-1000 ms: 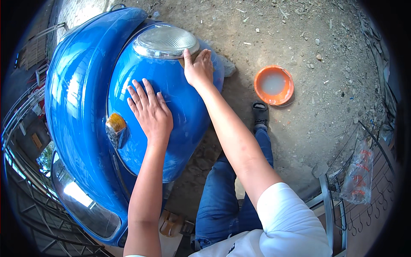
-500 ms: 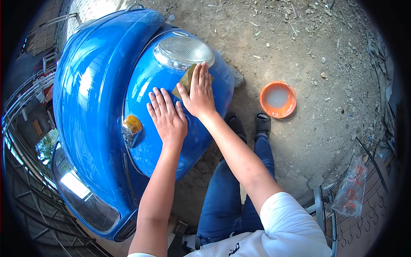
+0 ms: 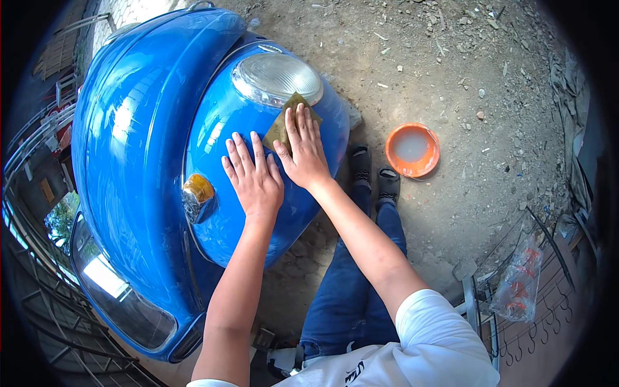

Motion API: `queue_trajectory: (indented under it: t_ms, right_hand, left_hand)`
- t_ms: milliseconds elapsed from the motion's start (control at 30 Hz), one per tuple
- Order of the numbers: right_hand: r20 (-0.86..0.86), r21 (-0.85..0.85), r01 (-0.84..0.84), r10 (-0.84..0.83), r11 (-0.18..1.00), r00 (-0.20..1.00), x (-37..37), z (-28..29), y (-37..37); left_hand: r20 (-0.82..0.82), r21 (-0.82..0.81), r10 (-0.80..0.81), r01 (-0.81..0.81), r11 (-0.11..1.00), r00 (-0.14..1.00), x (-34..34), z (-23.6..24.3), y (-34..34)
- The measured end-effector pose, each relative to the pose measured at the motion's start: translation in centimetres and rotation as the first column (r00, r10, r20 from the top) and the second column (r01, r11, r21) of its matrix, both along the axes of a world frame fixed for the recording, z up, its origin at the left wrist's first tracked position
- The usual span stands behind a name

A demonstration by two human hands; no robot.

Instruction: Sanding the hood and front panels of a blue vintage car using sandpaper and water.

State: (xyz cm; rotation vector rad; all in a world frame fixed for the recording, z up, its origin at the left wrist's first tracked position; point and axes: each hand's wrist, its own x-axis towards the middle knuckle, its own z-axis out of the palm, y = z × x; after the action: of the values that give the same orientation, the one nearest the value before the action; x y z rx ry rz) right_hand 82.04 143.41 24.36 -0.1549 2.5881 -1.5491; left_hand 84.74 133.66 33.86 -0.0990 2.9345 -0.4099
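My right hand (image 3: 304, 149) lies flat on a brownish-olive sheet of sandpaper (image 3: 295, 102), fingers stretched out and pressing it to the blue car fender (image 3: 219, 122). The sheet's upper corner reaches the rim of the round headlight (image 3: 277, 76). My left hand (image 3: 256, 184) rests on the fender just left of it, palm down, fingers spread, with nothing in it. To the left of that hand sits an amber turn-signal lamp (image 3: 198, 187), partly wrapped in clear plastic or tape. The undersides of both palms are hidden.
The blue bonnet (image 3: 135, 142) and windscreen (image 3: 126, 284) fill the left. On the dirt ground (image 3: 445, 84) to the right stands an orange bucket (image 3: 414, 149) with cloudy liquid. A clear plastic bag (image 3: 518, 284) lies by metal bars at lower right. My feet stand close to the fender.
My right hand has slid slightly down over the fender, and more of the sandpaper's upper corner shows. My left hand stays nearly in place. The view has shifted a little.
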Motion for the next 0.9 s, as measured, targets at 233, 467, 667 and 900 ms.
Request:
queue_trajectory:
  t_ms: [233, 467, 667, 900]
  right_hand:
    - [0.125, 0.068, 0.002, -0.010, 0.998, 0.992, 4.3, 1.3, 1.0]
    - [0.151, -0.041, 0.063, -0.056, 0.997, 0.987, -0.7, -0.5, 1.2]
    - [0.284, -0.027, 0.085, -0.074, 0.996, 0.956, 0.9, 1.0, -0.3]
    - [0.418, 0.041, 0.055, -0.067, 0.998, 0.906, -0.5, 3.2, 0.2]
  left_hand:
    - [0.012, -0.005, 0.007, -0.007, 1.000, 1.000, 0.2, 0.2, -0.5]
    - [0.003, 0.021, 0.001, -0.001, 1.000, 1.000, -0.1, -0.3, 0.5]
    - [0.016, 0.001, 0.014, -0.014, 1.000, 1.000, 0.1, 0.4, -0.1]
    - [0.037, -0.010, 0.015, -0.015, 1.000, 0.999, 0.2, 0.1, -0.2]
